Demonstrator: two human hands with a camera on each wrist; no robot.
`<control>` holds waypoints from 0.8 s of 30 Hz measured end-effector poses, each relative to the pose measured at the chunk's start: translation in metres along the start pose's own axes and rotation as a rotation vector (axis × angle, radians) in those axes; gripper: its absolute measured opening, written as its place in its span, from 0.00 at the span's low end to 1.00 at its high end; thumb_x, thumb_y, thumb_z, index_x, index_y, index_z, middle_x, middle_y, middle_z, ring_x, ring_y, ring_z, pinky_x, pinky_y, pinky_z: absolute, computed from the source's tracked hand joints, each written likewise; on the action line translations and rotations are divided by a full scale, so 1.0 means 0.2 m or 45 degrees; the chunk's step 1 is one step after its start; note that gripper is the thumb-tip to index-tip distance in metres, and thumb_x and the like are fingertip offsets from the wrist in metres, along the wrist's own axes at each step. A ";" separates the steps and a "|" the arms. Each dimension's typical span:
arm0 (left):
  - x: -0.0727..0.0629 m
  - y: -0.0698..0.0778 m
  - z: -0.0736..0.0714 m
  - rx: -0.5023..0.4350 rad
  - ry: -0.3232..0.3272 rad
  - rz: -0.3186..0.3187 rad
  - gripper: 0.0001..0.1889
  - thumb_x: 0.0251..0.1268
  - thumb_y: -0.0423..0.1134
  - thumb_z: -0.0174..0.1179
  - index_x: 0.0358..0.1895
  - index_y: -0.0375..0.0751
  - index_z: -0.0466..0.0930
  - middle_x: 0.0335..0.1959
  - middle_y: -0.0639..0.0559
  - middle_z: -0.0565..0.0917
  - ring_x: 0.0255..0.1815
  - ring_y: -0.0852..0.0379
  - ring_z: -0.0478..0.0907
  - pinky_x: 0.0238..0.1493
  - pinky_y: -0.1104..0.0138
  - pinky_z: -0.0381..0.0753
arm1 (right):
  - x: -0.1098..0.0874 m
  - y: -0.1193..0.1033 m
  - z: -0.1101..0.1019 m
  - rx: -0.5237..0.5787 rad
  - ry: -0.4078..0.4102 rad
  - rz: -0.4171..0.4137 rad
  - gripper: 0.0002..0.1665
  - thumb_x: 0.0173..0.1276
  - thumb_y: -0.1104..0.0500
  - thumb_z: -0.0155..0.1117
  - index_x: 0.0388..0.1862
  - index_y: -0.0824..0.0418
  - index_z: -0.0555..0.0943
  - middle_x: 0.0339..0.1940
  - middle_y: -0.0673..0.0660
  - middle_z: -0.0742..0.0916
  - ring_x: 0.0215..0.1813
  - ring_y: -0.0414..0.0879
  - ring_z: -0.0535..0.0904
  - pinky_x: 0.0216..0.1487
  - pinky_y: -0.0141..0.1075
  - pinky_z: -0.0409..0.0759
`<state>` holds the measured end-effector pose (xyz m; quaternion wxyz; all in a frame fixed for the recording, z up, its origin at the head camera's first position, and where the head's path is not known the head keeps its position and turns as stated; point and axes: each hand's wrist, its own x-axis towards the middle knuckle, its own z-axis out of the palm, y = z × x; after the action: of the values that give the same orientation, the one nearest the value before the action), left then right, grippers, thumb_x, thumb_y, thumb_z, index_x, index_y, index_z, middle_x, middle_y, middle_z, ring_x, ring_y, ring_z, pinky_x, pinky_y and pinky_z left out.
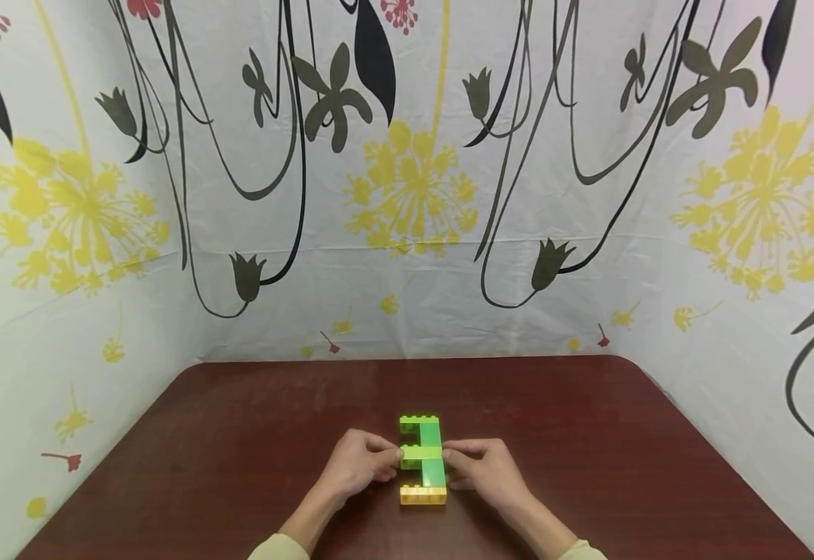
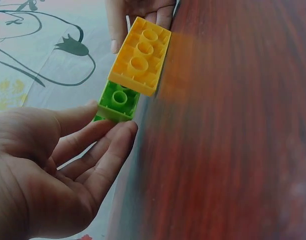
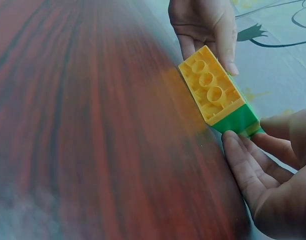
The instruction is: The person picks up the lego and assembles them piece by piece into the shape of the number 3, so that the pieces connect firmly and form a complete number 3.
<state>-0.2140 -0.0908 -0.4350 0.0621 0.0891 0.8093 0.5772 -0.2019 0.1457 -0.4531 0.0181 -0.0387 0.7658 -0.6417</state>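
Observation:
Building bricks are joined into a shape like a backwards E, in the middle of the head view. Its bars are a far lime brick point(image 1: 418, 420), a middle lime brick point(image 1: 422, 453) and a near yellow brick point(image 1: 424, 495). Green bricks point(image 1: 432, 474) form the spine on the right. My left hand point(image 1: 356, 465) pinches the free end of the middle bar between thumb and fingers. From the opposite side my right hand point(image 1: 488, 472) pinches the spine end. Both wrist views show the hollow underside of the yellow brick point(image 2: 141, 57), facing the wearer.
The dark red-brown wooden table point(image 1: 274, 412) has rounded far corners. White cloth point(image 1: 407, 303) printed with flowers and vines hangs behind it and along both sides.

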 end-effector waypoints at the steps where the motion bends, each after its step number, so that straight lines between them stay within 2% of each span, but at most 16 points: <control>1: 0.00 0.00 0.00 0.003 0.006 -0.001 0.09 0.69 0.35 0.70 0.40 0.29 0.91 0.33 0.42 0.91 0.29 0.54 0.89 0.36 0.61 0.90 | 0.00 0.00 0.00 -0.002 -0.010 0.002 0.20 0.74 0.61 0.70 0.56 0.75 0.86 0.45 0.67 0.92 0.32 0.50 0.91 0.38 0.44 0.91; 12: 0.01 -0.02 0.01 0.019 0.030 -0.029 0.08 0.69 0.34 0.70 0.39 0.31 0.92 0.34 0.44 0.92 0.27 0.56 0.89 0.34 0.63 0.90 | 0.01 -0.01 -0.01 -0.057 -0.075 0.038 0.18 0.76 0.62 0.67 0.56 0.75 0.86 0.47 0.69 0.92 0.35 0.49 0.91 0.39 0.44 0.91; 24: 0.01 -0.02 0.00 0.066 0.035 -0.062 0.08 0.70 0.36 0.70 0.39 0.33 0.92 0.30 0.46 0.90 0.26 0.58 0.87 0.32 0.62 0.89 | 0.00 -0.01 -0.01 -0.029 -0.139 -0.004 0.19 0.76 0.62 0.67 0.54 0.79 0.85 0.44 0.69 0.92 0.35 0.49 0.91 0.39 0.45 0.90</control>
<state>-0.2155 -0.0908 -0.4387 0.0628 0.0631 0.8267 0.5556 -0.2026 0.1471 -0.4511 0.0585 -0.0752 0.7708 -0.6299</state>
